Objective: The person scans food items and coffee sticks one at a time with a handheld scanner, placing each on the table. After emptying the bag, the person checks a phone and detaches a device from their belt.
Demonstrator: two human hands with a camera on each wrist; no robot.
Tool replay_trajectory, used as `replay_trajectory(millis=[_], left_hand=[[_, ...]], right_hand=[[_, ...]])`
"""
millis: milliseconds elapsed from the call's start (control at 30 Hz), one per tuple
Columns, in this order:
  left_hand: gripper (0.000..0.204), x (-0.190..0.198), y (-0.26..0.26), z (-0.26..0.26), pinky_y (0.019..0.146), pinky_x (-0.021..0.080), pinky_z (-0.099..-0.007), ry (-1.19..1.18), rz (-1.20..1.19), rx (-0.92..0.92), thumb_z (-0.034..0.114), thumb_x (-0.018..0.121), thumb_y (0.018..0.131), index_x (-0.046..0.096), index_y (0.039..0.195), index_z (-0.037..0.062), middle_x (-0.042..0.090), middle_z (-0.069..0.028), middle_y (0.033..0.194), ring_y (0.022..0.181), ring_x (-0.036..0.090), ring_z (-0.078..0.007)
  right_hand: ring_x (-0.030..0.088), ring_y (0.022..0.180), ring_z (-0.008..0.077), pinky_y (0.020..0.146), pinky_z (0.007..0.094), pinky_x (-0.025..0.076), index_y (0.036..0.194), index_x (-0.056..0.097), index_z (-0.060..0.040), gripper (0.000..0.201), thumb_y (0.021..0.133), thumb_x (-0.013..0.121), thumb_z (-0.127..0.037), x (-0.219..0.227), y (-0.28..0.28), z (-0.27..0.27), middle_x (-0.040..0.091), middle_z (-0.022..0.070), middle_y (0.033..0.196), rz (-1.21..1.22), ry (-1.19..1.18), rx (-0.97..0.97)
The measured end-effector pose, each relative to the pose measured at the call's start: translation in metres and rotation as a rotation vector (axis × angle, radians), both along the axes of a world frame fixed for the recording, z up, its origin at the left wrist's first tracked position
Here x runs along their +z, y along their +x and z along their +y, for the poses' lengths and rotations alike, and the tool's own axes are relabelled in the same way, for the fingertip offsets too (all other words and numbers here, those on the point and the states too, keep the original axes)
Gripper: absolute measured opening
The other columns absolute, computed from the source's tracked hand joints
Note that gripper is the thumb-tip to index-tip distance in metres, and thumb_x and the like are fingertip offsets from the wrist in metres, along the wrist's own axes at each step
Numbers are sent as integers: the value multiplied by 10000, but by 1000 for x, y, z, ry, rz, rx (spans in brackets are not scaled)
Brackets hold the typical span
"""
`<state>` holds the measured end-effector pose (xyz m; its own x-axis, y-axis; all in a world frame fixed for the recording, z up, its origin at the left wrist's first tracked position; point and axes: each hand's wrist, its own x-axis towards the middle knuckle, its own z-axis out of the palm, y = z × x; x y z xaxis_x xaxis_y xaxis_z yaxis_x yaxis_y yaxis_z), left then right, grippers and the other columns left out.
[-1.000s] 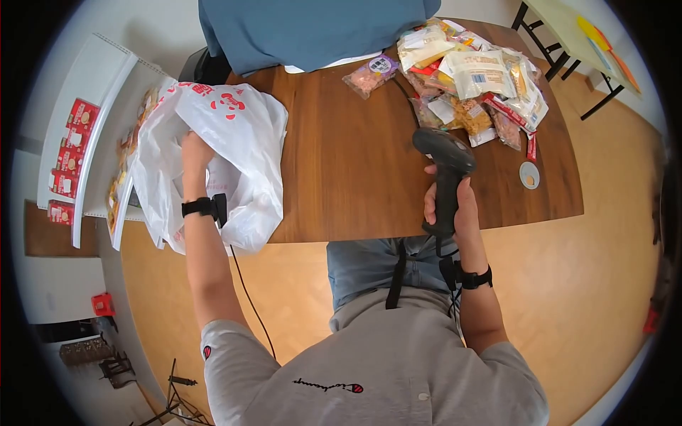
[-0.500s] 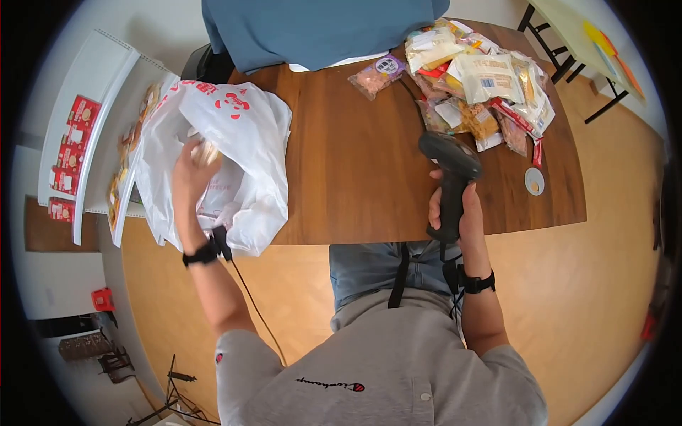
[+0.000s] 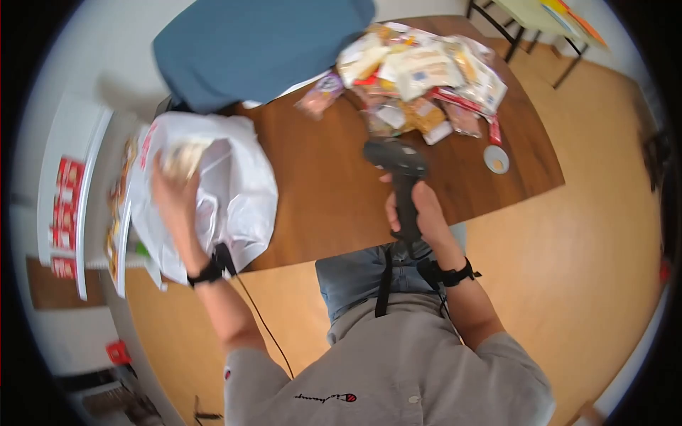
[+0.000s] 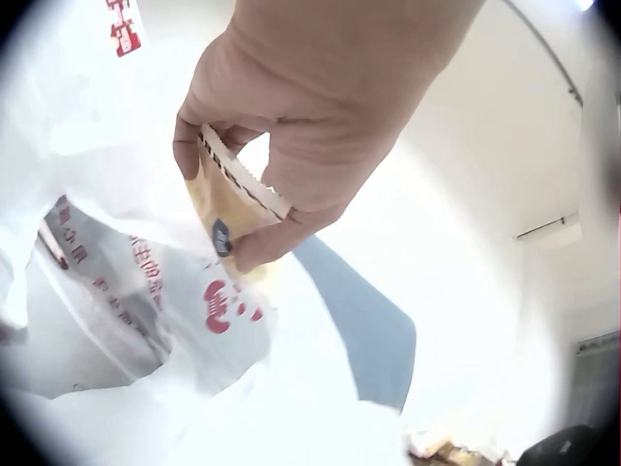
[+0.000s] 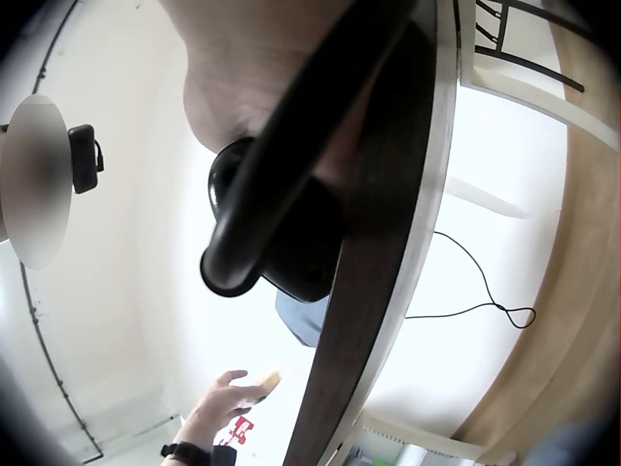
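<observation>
My left hand (image 3: 174,202) pinches a small cream-coloured packet (image 3: 186,157) over the mouth of a white plastic bag (image 3: 249,177) at the table's left. In the left wrist view the fingers and thumb of this hand (image 4: 301,116) grip the packet (image 4: 231,209) by its edges, beside the bag with red print (image 4: 136,282). My right hand (image 3: 419,213) is wrapped round the handle of a black handheld scanner (image 3: 405,181), held above the table's front edge. The scanner (image 5: 291,223) fills much of the right wrist view.
Many snack packets (image 3: 419,71) lie heaped at the back right of the wooden table (image 3: 312,184), with a pink packet (image 3: 322,94) to their left and a round lid (image 3: 496,160) to their front right. A blue cloth (image 3: 256,50) is behind; shelves with red boxes (image 3: 65,206) stand left.
My left hand has come up out of the bag with the packet. The head view has swung, shifting the table leftward in the picture. My right hand still holds the scanner.
</observation>
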<state>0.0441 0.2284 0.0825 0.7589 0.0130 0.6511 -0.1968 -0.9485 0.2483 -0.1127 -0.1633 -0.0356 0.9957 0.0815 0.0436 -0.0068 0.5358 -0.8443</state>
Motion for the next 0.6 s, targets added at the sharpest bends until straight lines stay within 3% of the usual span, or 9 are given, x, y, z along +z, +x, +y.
replay_trajectory(millis=[33, 100, 167, 200, 233, 267, 300, 400, 600], left_hand=[[747, 17, -24, -19, 994, 445, -424, -51, 25, 57, 104, 806, 702, 469, 1358, -14, 578, -234, 1240, 1153, 558, -387], [749, 23, -51, -35, 1016, 443, -402, -25, -144, 57, 39, 815, 679, 474, 1342, -31, 554, -201, 1290, 1191, 549, -332], [760, 23, -66, -62, 1056, 423, -391, -368, -199, -201, -1, 815, 667, 471, 1343, -50, 532, -175, 1322, 1213, 534, -296], [779, 35, -87, -95, 1085, 403, -396, -231, -168, -92, -17, 809, 665, 460, 1360, -52, 522, -158, 1334, 1229, 523, -280], [800, 22, -85, -98, 1081, 404, -411, -268, -180, -296, 22, 806, 675, 446, 1387, -35, 515, -161, 1345, 1246, 512, -289], [802, 21, -88, -119, 1081, 390, -436, -204, -123, -352, 55, 791, 668, 448, 1390, -17, 516, -170, 1346, 1258, 497, -310], [826, 9, -78, -132, 1085, 375, -403, -68, -65, -350, 79, 800, 666, 439, 1403, -7, 508, -171, 1378, 1275, 492, -302], [767, -3, -61, -181, 1037, 410, -429, 31, 167, -420, -58, 730, 627, 465, 1343, 13, 540, -200, 1267, 1192, 498, -390], [751, -13, -59, -215, 986, 438, -435, 94, 240, -638, -144, 711, 586, 483, 1284, 14, 545, -197, 1228, 1171, 500, -402]], right_hand=[[539, 568, 104, 536, 246, 432, 1331, 485, -25, 622, 1025, 334, -545, 1, 0, -1, 583, 65, 720, 10, 17, 34], [539, 575, 101, 542, 246, 433, 1337, 482, -33, 598, 1031, 342, -527, 3, 2, -2, 580, 62, 719, 2, 26, 25], [539, 583, 97, 549, 246, 433, 1343, 479, -41, 574, 1036, 349, -508, 3, 2, -2, 578, 59, 718, -16, 28, 58], [536, 584, 94, 553, 246, 433, 1341, 478, -45, 564, 1040, 342, -502, 4, 2, -2, 575, 56, 718, -17, 24, 70], [534, 585, 92, 558, 245, 432, 1339, 477, -49, 555, 1044, 334, -496, 4, 3, -3, 571, 54, 718, -20, 15, 94], [534, 585, 92, 558, 245, 432, 1339, 477, -49, 555, 1044, 334, -496, 5, 4, -3, 571, 54, 718, -23, 10, 109], [536, 588, 91, 556, 244, 432, 1334, 477, -48, 557, 1040, 343, -501, 3, 4, -4, 570, 52, 721, -40, 12, 123], [537, 589, 90, 552, 240, 432, 1319, 482, -46, 571, 1025, 371, -523, 1, 0, -3, 567, 47, 727, -76, 13, 153], [536, 579, 86, 542, 232, 433, 1292, 498, -54, 619, 980, 433, -584, 0, -4, -2, 567, 41, 733, -88, 39, 127]])
